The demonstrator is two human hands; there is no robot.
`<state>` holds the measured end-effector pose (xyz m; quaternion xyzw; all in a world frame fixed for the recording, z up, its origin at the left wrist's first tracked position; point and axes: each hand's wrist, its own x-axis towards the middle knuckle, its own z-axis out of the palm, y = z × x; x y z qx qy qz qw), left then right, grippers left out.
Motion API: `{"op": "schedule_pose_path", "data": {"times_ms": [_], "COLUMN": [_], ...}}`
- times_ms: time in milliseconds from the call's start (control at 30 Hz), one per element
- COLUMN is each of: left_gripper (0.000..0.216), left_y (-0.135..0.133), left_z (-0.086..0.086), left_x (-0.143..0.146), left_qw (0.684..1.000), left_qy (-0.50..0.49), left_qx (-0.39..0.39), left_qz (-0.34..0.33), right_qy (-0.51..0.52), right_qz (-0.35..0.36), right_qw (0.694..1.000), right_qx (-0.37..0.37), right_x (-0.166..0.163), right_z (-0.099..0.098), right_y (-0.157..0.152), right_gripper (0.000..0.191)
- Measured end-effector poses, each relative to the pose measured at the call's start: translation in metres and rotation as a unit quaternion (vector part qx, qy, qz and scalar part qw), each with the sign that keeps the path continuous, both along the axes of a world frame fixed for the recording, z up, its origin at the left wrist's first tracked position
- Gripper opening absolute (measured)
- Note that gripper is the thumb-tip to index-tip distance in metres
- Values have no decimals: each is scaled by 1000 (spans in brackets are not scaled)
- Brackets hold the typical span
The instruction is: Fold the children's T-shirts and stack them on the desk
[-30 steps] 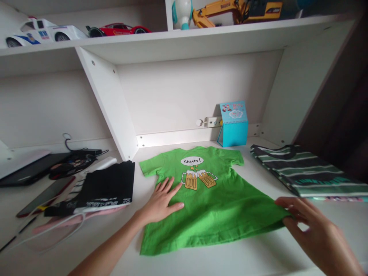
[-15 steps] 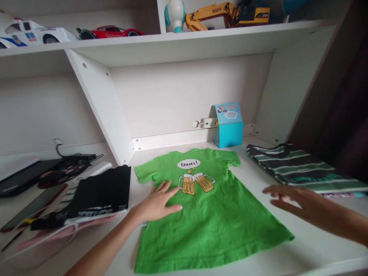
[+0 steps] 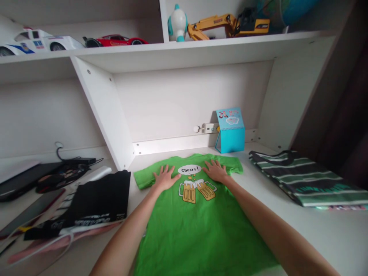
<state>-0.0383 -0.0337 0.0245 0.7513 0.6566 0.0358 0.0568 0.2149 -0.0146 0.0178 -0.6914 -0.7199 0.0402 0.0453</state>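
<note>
The white table [image 3: 322,234] carries everything down low. A green T-shirt [image 3: 198,230] lies flat in the middle of it, with a picture of two beer mugs and the word "Cheers!". Left of the shirt sits a pile of folded clothes [image 3: 94,205] — black on top, pink at the bottom. Farther left are a dark laptop [image 3: 25,178] and a tangle of black cables [image 3: 64,170]. On the right lies a folded green striped shirt [image 3: 307,180]. A small blue box [image 3: 230,130] stands at the back by the wall.

Up high, a white shelf [image 3: 201,44] holds toys — a white police car [image 3: 37,38], a red car [image 3: 115,39] and a yellow digger [image 3: 227,25].
</note>
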Motion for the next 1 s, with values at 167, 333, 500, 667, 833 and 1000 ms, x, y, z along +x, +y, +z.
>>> {"op": "schedule_pose_path", "data": {"times_ms": [167, 333, 500, 667, 833, 1000], "left_gripper": [80, 81, 82, 83, 83, 84], "left_y": [15, 25, 25, 25, 27, 28], "left_z": [0, 2, -1, -4, -8, -9], "left_x": [-35, -51, -49, -48, -50, -50], "left_qw": [999, 996, 996, 996, 996, 995], "left_qy": [3, -1, 5, 5, 1, 5], "left_qx": [-27, -24, -19, -14, -8, -6], "left_qz": [45, 89, 90, 93, 88, 96], "right_qy": [13, 17, 17, 19, 23, 107], "right_qz": [2, 4, -3, -50, -49, 359], "right_qw": [1000, 1000, 999, 998, 998, 927], "right_qx": [2, 2, -27, -26, 14, -15], "right_x": [19, 27, 24, 18, -9, -71], "right_z": [-22, -21, -11, -10, 4, 25], "right_y": [14, 24, 38, 50, 28, -71], "right_gripper": [63, 68, 70, 74, 70, 65]}}
